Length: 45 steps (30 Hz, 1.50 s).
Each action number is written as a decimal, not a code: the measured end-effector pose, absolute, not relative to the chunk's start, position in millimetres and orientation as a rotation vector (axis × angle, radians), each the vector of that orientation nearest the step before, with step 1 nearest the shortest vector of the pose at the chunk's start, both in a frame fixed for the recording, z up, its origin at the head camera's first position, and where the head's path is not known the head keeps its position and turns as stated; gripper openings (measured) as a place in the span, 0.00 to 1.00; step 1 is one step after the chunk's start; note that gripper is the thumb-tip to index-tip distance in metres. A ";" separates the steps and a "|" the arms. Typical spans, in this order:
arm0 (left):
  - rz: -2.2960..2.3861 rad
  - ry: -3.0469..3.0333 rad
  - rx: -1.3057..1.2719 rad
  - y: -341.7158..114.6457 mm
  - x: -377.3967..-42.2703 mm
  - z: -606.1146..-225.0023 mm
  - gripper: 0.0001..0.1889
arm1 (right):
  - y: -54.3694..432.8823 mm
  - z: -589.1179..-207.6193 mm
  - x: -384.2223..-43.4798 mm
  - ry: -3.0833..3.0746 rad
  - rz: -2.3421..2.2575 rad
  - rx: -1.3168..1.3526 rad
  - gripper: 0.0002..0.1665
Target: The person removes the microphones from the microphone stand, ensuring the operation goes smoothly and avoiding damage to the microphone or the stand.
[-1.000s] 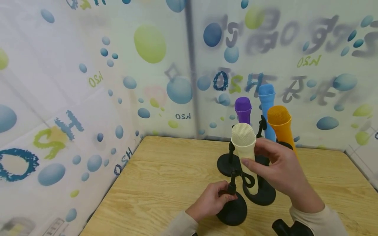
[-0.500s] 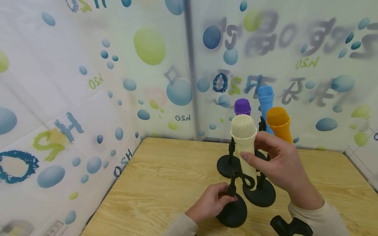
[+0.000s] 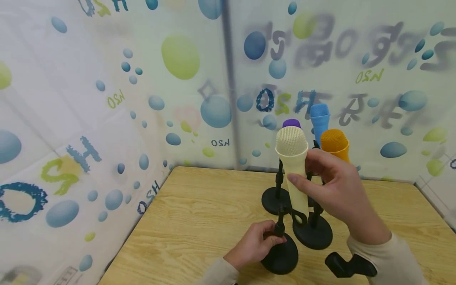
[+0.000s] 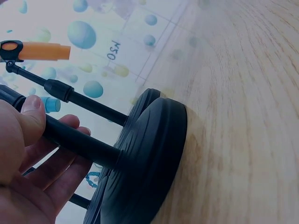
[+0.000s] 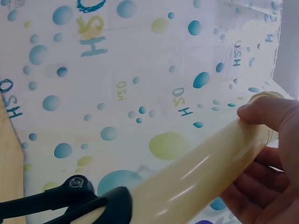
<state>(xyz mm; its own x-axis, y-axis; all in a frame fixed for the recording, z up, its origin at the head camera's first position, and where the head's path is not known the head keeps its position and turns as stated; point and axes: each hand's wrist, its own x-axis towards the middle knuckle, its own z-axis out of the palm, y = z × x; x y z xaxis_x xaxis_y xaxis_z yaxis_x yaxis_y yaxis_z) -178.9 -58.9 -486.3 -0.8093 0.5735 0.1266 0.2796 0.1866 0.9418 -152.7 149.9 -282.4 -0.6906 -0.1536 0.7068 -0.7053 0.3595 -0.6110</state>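
My right hand (image 3: 336,182) holds a cream microphone (image 3: 292,158) just below its mesh head, thumb on the near side. Around the lower part of its handle sits the black clip (image 5: 117,207) of the front stand. My left hand (image 3: 257,240) grips the pole (image 4: 81,142) of that stand low down, above its round black base (image 3: 280,255). In the left wrist view the thumb and fingers are around the pole, and the base stands on the table. The microphone leans slightly, head up and to the left.
Behind stand purple (image 3: 291,123), blue (image 3: 320,118) and orange (image 3: 335,143) microphones on black stands, partly hidden by the cream one and my right hand. Their bases, such as the back left one (image 3: 272,200), crowd close together. A patterned curtain (image 3: 192,118) borders the wooden table (image 3: 199,198).
The cream microphone has slid upward through the clip with my right hand, leaving less handle below the clip and covering more of the purple microphone. My left hand keeps its place on the stand.
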 end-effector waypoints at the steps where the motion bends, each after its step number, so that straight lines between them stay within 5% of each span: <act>1: 1.664 2.209 0.814 -58.8 -178.9 -486.5 0.08 | 149.5 -280.7 -152.8 -2.078 1.324 0.744 0.28; 19: 1.659 2.213 0.838 -59.1 -178.3 -485.6 0.08 | 152.3 -253.5 -148.3 -1.942 1.417 0.698 0.28; 45: 1.697 2.173 0.789 -57.5 -178.9 -487.2 0.05 | 188.6 -275.7 -142.4 -2.128 1.277 0.550 0.24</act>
